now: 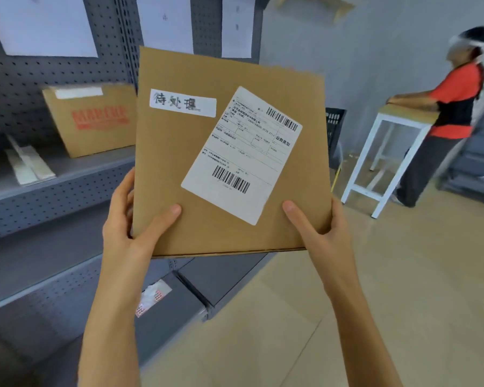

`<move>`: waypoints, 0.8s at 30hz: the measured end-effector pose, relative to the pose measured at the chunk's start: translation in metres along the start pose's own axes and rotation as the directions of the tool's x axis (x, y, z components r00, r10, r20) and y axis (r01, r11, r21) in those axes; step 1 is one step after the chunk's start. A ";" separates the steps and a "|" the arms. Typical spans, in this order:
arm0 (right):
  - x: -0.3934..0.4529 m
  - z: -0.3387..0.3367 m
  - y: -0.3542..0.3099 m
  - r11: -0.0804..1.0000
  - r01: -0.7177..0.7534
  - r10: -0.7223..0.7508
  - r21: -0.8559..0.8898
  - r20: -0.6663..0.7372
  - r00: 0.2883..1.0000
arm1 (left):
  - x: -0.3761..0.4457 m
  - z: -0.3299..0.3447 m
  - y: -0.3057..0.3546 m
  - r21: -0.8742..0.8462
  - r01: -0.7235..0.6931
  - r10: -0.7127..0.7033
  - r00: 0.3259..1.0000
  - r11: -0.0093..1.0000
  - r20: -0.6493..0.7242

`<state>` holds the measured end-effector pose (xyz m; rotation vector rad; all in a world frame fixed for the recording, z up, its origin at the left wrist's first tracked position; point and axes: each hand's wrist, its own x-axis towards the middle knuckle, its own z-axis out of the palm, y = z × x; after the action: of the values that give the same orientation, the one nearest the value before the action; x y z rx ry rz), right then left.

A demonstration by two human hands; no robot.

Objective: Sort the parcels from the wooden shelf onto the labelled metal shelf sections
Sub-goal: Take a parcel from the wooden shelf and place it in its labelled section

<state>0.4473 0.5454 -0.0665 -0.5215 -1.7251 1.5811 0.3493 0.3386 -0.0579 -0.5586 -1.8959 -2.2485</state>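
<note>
Cardboard parcel (179,169) held upright before metal shelf (53,177); left hand (129,219) and right hand (322,233) pinch lower corners. Advise: read handwritten sticker (182,103), match section sign before placing.

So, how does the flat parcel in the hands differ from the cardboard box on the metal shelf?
The flat parcel is held up by the left hand and the right hand; the cardboard box rests tilted on the metal shelf. The flat parcel carries a handwritten strip and a barcoded shipping label; the cardboard box shows red print. The parcel looks thin, the box deeper. Both are brown cardboard.
</note>
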 end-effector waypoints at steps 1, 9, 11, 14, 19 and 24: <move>0.024 -0.007 0.000 1.000 0.001 -0.001 -0.011 -0.013 1.000 | 0.015 0.021 -0.006 -0.010 0.004 -0.003 1.000 1.000 0.011; 0.197 -0.053 0.020 0.998 0.021 -0.024 -0.062 -0.042 0.999 | 0.121 0.160 -0.052 0.006 0.016 -0.017 0.997 1.000 0.074; 0.237 -0.060 0.032 0.998 0.012 -0.014 -0.056 -0.046 0.999 | 0.147 0.190 -0.065 0.030 0.007 -0.009 0.997 1.000 0.077; 0.296 -0.069 0.054 0.999 0.008 -0.008 -0.038 -0.021 1.000 | 0.180 0.231 -0.085 0.050 -0.002 -0.002 0.997 0.999 0.080; 0.409 -0.083 0.078 0.998 0.027 -0.023 -0.051 0.061 0.998 | 0.234 0.306 -0.112 0.074 -0.024 0.024 1.000 0.997 0.005; 0.528 -0.091 0.077 0.993 0.090 -0.075 -0.079 0.177 0.981 | 0.295 0.377 -0.129 0.094 -0.056 0.062 0.996 0.994 -0.059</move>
<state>0.1554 0.9985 -0.0166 -0.3570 -1.9272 1.5362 0.1032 0.7673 -0.0165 -0.5187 -1.9155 -2.1053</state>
